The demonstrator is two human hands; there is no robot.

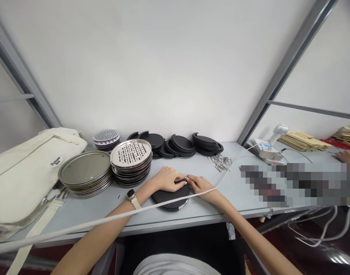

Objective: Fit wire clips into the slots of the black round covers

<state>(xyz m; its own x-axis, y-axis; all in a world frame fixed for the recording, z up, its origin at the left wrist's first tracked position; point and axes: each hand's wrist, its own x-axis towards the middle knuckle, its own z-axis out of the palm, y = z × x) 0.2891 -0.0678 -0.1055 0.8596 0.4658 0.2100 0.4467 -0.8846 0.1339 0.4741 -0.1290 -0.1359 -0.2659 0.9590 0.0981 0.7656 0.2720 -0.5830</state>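
A round black piece (168,197) is held on the bench (209,210) near its front edge. Its upper right rim is pinched between the bent fingers of the left hand (172,179) and the right hand (198,185), both nearly closed. Metal hooks (221,162) are scattered behind, to the right.

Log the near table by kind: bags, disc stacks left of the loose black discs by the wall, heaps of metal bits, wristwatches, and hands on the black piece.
White bag: 1
Disc stacks: 3 (olive-topped stack, silver-topped stack, smaller patterned stack)
Metal heap: 1
Wristwatch: 1
Hands: 2 (left hand, right hand)
Total: 8
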